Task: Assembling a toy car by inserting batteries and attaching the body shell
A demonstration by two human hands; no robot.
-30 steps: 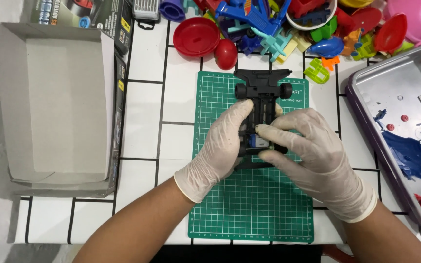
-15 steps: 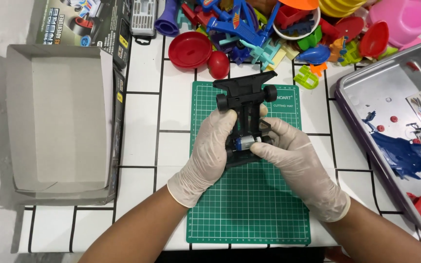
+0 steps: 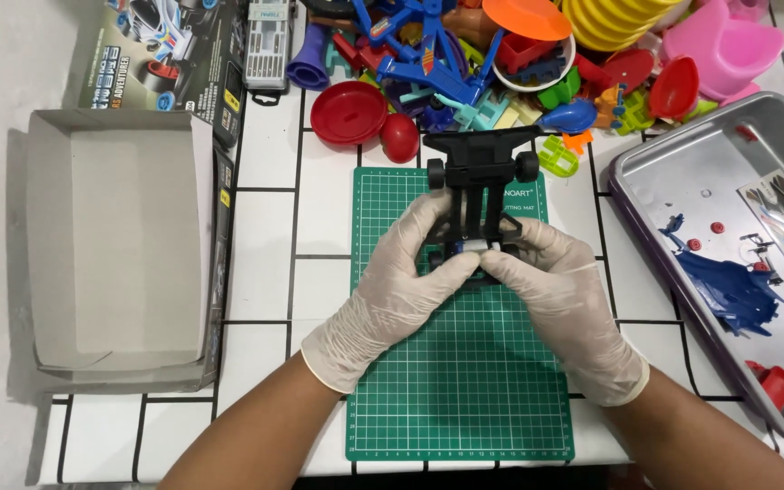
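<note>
Black plastic toy-car chassis (image 3: 480, 195) sits over the far half of the green gridded cutting mat (image 3: 461, 381), long axis running near-to-far, wheeled end pointing away. Both gloved hands meet at its near end: left hand (image 3: 392, 290) comes in from the near left, right hand (image 3: 560, 304) from the near right, about equally close. Left fingers (image 3: 428, 227) wrap the chassis's left flank, right fingers (image 3: 510, 263) curl onto the near right corner, thumbs pressed together over a small blue-and-silver part in the frame. Both sets of fingers clamped on the chassis; whether it rests on the mat or is lifted just off it, can't tell.

Chassis look: matte black, skeletal, two small black wheels on a crossbar at the far end, wide bumper beyond them.

Around: white tiled surface (image 3: 265, 272), open grey cardboard box (image 3: 120, 254) at left, pile of coloured plastic toys (image 3: 519, 54) along the far edge, metal tray (image 3: 682, 181) with blue parts at right.
</note>
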